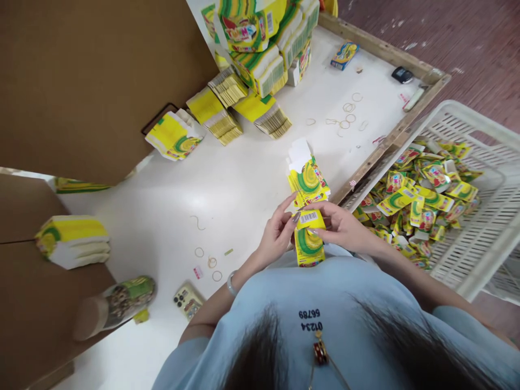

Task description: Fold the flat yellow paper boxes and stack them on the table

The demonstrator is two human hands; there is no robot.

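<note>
Close to my body, a small yellow carton (313,222) with a barcode on one panel and green swirl printing below is held between both hands. My left hand (279,232) pinches its left side, with the thumb near the barcode. From the right, my right hand (339,225) has its fingers closed on the upper and right edges. Just beyond the fingers, flat unfolded cartons (307,176) with white flaps lie on the white table (252,189). Whether the held carton is fully folded, I cannot tell.
A white plastic basket (479,227) of folded small cartons (433,197) stands at right. Bundled flat cartons (215,116) and larger boxes (260,70) are stacked at the back. Rubber bands (345,124), a phone (188,300) and a jar (130,300) lie about. Cardboard (101,81) rises at left.
</note>
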